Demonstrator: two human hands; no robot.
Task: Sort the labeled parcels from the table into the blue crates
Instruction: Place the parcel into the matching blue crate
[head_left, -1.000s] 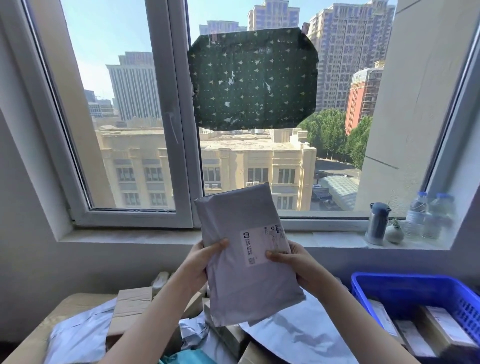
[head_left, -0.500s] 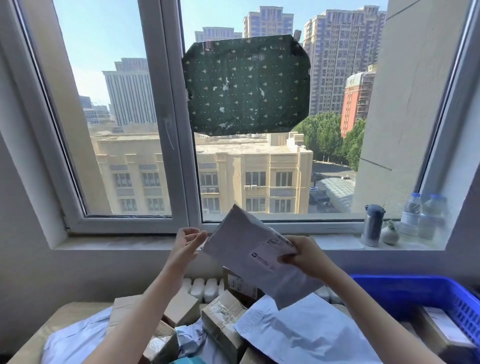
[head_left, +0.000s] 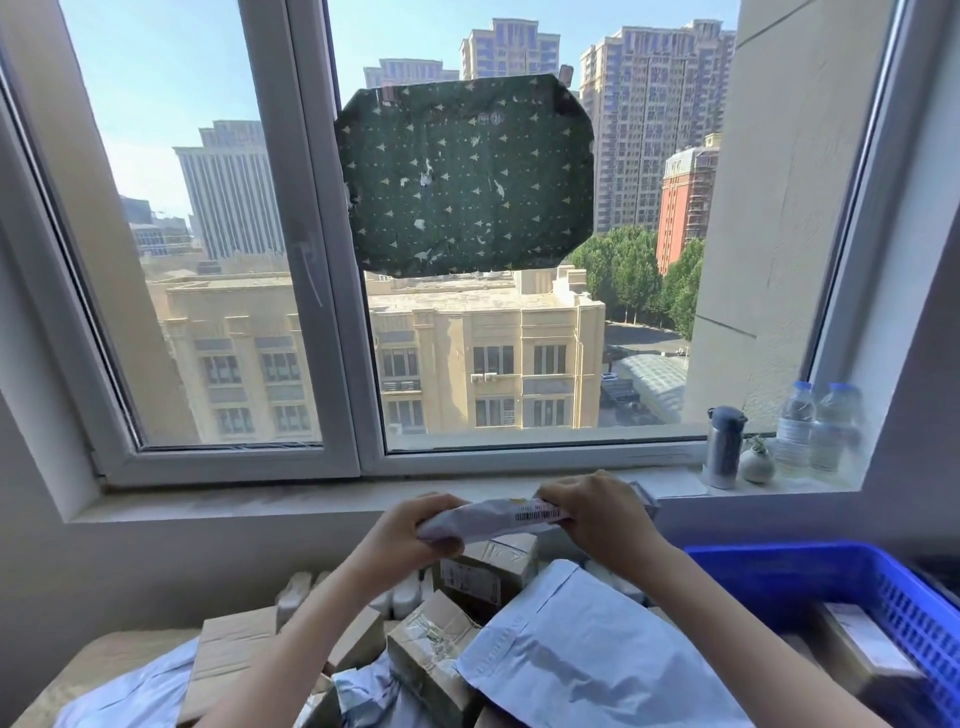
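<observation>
A grey poly-bag parcel (head_left: 498, 522) with a barcode label is held edge-on, almost flat, above the table. My left hand (head_left: 415, 530) grips its left end and my right hand (head_left: 597, 514) grips its right end, fingers curled over the top. Below lies a heap of parcels: cardboard boxes (head_left: 431, 654) and a large pale blue mailer bag (head_left: 587, 654). A blue crate (head_left: 810, 577) stands at the right, with labeled boxes (head_left: 857, 639) inside it.
The windowsill runs behind the hands, carrying a grey flask (head_left: 723, 447), a small white vase (head_left: 757, 462) and two water bottles (head_left: 815, 426) at the right. A dark green patterned sheet (head_left: 467, 176) is stuck on the window glass. White bottles (head_left: 296, 597) stand behind the boxes.
The parcel tipped from upright with its label facing me to nearly flat and edge-on. My left hand let go of it, then took hold of its left end again.
</observation>
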